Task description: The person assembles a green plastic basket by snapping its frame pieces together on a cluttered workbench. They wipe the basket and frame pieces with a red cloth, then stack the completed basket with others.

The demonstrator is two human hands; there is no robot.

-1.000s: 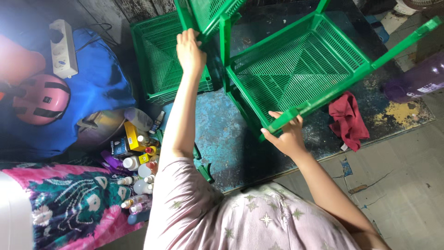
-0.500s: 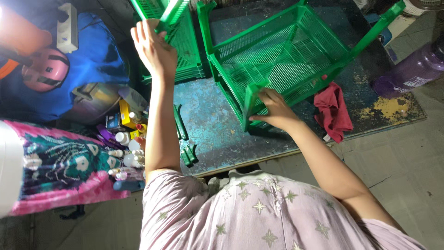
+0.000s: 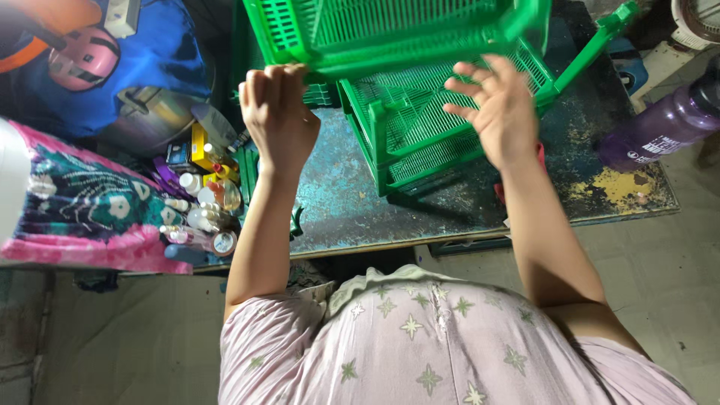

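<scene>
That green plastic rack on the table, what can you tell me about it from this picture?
The green plastic rack looks like moulded plastic with slatted, mesh-like shelf trays and square corner posts. It lies tipped over on a worn, blue-stained table, shelves facing the camera. A separate tray of the same green is held above it. The left hand is closed on that tray's near rim; the right hand hovers open over the rack, fingers spread, apparently not touching it.
</scene>
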